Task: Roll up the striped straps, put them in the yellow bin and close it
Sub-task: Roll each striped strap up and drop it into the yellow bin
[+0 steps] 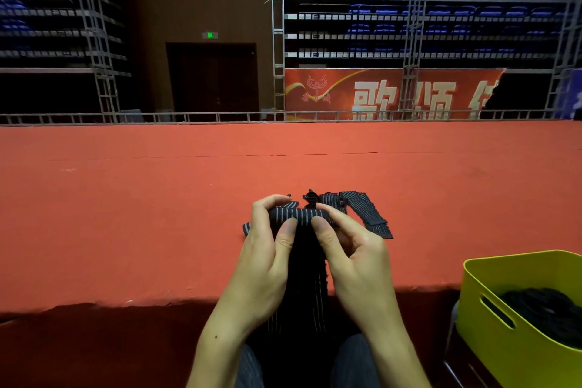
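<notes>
Red stage edge (157, 230): striped strap (299, 217) roll pinched between left hand (267, 258), right hand (352, 249) fingers.

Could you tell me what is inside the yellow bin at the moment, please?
The yellow bin is open and holds a dark coiled heap, probably rolled straps. The bin's near wall and the frame edge hide the rest.

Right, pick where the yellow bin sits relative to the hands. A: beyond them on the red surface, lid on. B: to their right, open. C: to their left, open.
B: the yellow bin stands at the lower right of both hands, lidless, with dark contents visible inside.
</notes>
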Available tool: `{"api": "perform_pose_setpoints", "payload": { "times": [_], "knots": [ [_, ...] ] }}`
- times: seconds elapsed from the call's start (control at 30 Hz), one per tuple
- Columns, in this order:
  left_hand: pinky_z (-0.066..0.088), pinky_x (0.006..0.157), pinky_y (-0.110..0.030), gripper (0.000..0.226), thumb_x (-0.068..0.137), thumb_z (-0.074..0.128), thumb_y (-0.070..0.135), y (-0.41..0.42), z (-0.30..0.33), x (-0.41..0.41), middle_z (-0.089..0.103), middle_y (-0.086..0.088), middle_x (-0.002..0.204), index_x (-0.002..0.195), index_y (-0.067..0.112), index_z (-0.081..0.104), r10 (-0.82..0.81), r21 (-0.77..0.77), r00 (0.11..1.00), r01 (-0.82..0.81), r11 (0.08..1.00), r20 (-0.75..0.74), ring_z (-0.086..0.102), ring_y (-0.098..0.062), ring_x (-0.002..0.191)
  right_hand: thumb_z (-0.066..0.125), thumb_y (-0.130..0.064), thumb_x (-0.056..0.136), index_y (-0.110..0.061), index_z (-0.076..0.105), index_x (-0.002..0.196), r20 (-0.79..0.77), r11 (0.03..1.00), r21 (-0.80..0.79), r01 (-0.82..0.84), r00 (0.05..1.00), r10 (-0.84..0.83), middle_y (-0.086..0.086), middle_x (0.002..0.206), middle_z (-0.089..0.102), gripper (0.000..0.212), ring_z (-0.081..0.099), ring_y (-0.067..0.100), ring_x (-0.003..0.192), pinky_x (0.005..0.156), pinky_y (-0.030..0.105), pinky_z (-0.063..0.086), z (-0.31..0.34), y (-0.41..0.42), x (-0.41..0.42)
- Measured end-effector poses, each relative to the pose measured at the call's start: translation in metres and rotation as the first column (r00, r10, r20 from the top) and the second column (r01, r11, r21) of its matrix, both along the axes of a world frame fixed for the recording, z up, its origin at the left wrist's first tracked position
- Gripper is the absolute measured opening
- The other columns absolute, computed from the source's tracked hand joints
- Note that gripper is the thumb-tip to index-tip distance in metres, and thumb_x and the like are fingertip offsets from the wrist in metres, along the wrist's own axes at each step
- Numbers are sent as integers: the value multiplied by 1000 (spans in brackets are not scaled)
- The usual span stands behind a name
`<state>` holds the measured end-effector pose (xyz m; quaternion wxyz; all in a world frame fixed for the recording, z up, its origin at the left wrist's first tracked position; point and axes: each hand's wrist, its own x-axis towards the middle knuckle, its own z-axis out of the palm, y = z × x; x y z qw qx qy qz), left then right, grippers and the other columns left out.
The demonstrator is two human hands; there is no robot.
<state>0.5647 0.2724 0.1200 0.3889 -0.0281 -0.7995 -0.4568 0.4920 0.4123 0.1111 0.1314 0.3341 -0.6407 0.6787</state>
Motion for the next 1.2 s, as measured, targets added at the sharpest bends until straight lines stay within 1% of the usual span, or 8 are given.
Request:
{"api": "perform_pose_setpoints", "payload": {
  "times": [0.07, 0.17, 0.23, 0.47, 0.67, 0.87, 1.07, 1.2],
  "knots": [
    [49, 109, -41, 36, 107, 46, 46, 2, -2, 0, 59, 26, 127, 142, 40, 40, -12, -11, 1000, 12, 1000, 15, 60, -7, 125, 70, -43, 102, -35, 77, 120, -4, 1000, -11, 22, 1000, -22, -6, 93, 82, 21, 78, 14, 88, 86, 49, 63, 1, -1, -1],
    [48, 114, -43, 47, 106, 51, 43, 0, -2, 0, 59, 12, 138, 151, 42, 37, -43, 10, 999, 42, 999, 30, 59, -9, 131, 73, -33, 100, -29, 75, 119, 17, 999, -33, 17, 1000, -16, -8, 100, 83, 19, 78, 12, 99, 94, 47, 62, 1, 1, -6],
    [50, 113, -45, 46, 108, 58, 36, -3, 0, 2, 67, 6, 134, 152, 38, 42, -92, 89, 996, 90, 992, 15, 64, -14, 130, 74, -28, 100, -29, 74, 119, 18, 998, -65, 5, 1000, -4, -5, 106, 82, 18, 78, 14, 103, 96, 47, 61, 2, 5, -7],
    [59, 104, -35, 33, 103, 66, 8, -12, 7, 7, 82, -3, 118, 134, 19, 64, -217, 196, 976, 207, 958, 33, 75, -19, 119, 73, -15, 101, -22, 71, 121, 10, 985, -152, -81, 996, 84, 5, 112, 80, 21, 77, 23, 107, 96, 49, 60, 4, 11, -10],
    [61, 87, -24, 22, 93, 77, 3, -13, 6, 5, 84, -5, 106, 114, 7, 78, -187, 309, 982, 182, 933, -15, 80, -19, 106, 72, -17, 101, -19, 70, 123, 17, 974, -175, -142, 989, 147, 5, 110, 80, 23, 77, 22, 106, 90, 37, 60, 6, 12, -10],
    [61, 80, -22, 17, 84, 84, -2, -13, 7, 5, 84, -6, 95, 100, 4, 81, -131, 333, 991, 132, 934, -23, 82, -18, 93, 71, -21, 102, -22, 70, 128, 22, 965, -182, -189, 980, 197, 11, 115, 79, 25, 75, 30, 112, 96, 51, 60, 4, 11, -12],
    [62, 94, -32, 25, 95, 77, 5, -11, 11, 10, 82, -5, 112, 118, 15, 76, -176, 240, 984, 174, 955, -14, 78, -20, 109, 72, -12, 100, -16, 69, 123, 8, 952, -231, -198, 979, 205, 11, 108, 81, 23, 78, 27, 103, 89, 37, 60, 5, 10, -9],
    [61, 91, -30, 27, 94, 78, 6, -12, 11, 10, 83, -4, 112, 120, 14, 75, -189, 232, 982, 187, 954, -13, 79, -21, 110, 71, -6, 98, -11, 68, 119, -13, 943, -258, -210, 977, 214, 12, 106, 81, 22, 77, 24, 100, 88, 32, 59, 4, 10, -10]
  ]
}}
